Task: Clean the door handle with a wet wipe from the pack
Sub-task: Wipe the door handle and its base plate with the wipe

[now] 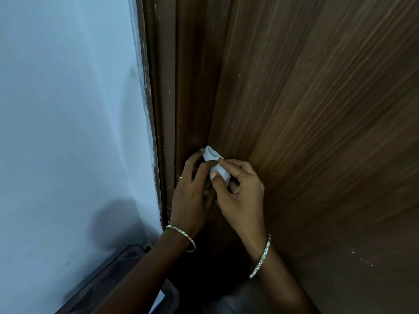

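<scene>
**Head view (single cam)**

Ctr, just below mid-frame: wet wipe (215, 163), white, soft, crumpled into a small wad w/ rounded folds, at the seam between door (317, 109) and door frame (188, 87). Re door handle: hidden behind hands and wipe; shape and finish not discernible.

R hand (240, 196): thumb and forefinger pinched on lower-right part of wipe, remaining fingers curled under.

L hand (192, 191): back toward cam, fingers curled against left side of wipe, one fingertip at its top-left edge. Grip on wipe or on hardware behind: cannot tell.

Hands close together, both at the wad.

Thin ring (180, 177) on L hand. Slim metallic band per wrist: L bangle (181, 236), R bangle (260, 257), the latter w/ studded, glinting surface.

Right half of frame: door in brown wood-grain laminate, fine streaked lines, slight sheen, a few pale specks lower right.

Ctr-left strip: door frame, darker brown, stepped vertical mouldings, pale flecks along left edge.

Left third: wall (68, 87), pale blue-white, smooth, matt.

Lower-left corner: dark object (108, 275) w/ rounded rim; type unclear.
</scene>
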Motion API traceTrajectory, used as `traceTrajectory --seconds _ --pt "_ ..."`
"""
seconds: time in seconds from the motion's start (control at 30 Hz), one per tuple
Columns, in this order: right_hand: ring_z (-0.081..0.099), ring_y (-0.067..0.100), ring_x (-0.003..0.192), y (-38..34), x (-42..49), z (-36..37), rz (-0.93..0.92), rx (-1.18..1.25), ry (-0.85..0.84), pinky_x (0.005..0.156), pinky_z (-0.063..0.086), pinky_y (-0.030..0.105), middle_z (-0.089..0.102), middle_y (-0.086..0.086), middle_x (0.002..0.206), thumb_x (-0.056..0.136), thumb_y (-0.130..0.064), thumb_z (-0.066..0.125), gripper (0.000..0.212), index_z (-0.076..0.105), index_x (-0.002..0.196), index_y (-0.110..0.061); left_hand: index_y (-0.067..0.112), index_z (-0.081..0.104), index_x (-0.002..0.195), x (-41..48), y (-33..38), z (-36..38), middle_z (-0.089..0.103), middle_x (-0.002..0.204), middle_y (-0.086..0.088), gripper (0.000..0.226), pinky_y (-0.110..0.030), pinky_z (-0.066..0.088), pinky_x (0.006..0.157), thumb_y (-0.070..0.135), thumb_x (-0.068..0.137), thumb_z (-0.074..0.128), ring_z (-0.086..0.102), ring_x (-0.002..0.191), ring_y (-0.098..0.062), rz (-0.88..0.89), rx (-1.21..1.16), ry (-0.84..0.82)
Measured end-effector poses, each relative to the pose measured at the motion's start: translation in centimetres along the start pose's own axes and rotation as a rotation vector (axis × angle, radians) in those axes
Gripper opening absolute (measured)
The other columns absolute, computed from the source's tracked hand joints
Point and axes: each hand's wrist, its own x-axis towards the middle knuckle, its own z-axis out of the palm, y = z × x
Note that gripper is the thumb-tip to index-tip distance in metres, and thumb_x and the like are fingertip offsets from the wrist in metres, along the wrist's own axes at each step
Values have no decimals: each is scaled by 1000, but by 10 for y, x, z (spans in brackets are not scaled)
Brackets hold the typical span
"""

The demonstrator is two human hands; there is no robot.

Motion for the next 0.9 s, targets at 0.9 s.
traceTrajectory --seconds 0.9 --pt "67 -16 79 52 -47 -32 181 -142 -14 69 43 -4 74 -26 80 82 -11 78 22 80 88 -32 5 67 101 21 4 22 70 89 -9 26 -18 39 65 29 94 60 66 78 -19 -221 40 156"
